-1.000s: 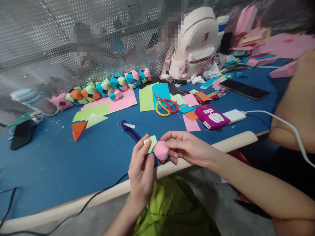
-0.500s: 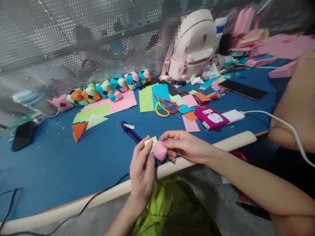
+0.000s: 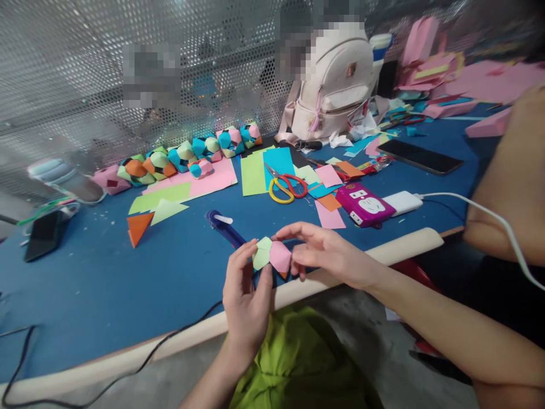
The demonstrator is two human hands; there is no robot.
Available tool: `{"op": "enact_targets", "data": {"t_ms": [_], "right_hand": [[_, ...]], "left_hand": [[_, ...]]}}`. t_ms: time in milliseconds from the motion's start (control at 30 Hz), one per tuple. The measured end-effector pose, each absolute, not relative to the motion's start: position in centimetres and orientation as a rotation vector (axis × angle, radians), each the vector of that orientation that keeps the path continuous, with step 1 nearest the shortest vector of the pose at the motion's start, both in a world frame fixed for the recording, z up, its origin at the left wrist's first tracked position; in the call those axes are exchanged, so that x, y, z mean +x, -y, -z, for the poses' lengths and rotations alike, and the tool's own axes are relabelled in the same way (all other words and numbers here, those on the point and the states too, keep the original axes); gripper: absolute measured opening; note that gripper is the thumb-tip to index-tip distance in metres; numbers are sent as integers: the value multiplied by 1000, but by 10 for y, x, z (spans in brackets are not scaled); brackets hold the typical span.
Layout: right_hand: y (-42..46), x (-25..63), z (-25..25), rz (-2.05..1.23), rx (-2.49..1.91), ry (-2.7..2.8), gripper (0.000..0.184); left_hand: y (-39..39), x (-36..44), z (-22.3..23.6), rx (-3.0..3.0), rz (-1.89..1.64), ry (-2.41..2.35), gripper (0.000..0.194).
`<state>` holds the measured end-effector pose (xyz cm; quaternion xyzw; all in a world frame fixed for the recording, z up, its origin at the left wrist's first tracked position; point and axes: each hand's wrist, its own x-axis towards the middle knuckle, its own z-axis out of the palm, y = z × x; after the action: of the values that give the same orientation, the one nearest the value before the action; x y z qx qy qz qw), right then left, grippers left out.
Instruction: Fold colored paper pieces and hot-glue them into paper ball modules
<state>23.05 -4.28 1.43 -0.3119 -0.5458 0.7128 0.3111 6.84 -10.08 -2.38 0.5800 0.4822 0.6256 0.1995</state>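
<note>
Over the front edge of the blue table, a folded paper piece (image 3: 280, 257) with pink, light green and orange faces is held up between both hands. My left hand (image 3: 247, 289) grips its light green side between thumb and fingers. On the pink side, my right hand (image 3: 317, 255) has its fingertips against the paper, the index finger lifted along the top edge. Just behind the hands lies a dark blue tool with a white tab (image 3: 225, 227), its near end hidden by my left hand. An orange folded triangle (image 3: 139, 228) rests farther left.
Several finished paper balls (image 3: 158, 162) line the mesh wall. Scissors (image 3: 284, 186) lie on coloured sheets, near a magenta power adapter (image 3: 365, 203) with a white charger (image 3: 404, 202). A white backpack (image 3: 336, 85) stands behind. A black cable (image 3: 145, 363) crosses the table's front edge.
The paper piece has been turned so more of its light green face shows. My right hand's fingers have loosened and spread a little at the pink side.
</note>
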Motion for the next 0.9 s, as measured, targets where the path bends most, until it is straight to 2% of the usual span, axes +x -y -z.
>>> {"op": "enact_targets", "data": {"t_ms": [100,233,467,633,833,900], "right_hand": [[50,232,-22,-1642,-951,1689,48],[53,228,-28,-1275,-1010,1912,34],[34,237,-23,-1346,-1105,1900,36],[-11,232,-37,-1177,-1112,1765,34],[-93,161,-48,-942,-1160,2009,22],[-117,131,-47,-909,-1148,2075,23]], "left_hand": [[100,69,25,1649,-1755,-1329,34],[102,68,25,1778,-1702,-1319,38],[106,65,28,1828,-1648,-1326,45],[111,66,30,2082,-1691,-1220,41],[122,66,29,2331,-1648,-964,47],[130,62,30,2363,-1558,-971,47]]}}
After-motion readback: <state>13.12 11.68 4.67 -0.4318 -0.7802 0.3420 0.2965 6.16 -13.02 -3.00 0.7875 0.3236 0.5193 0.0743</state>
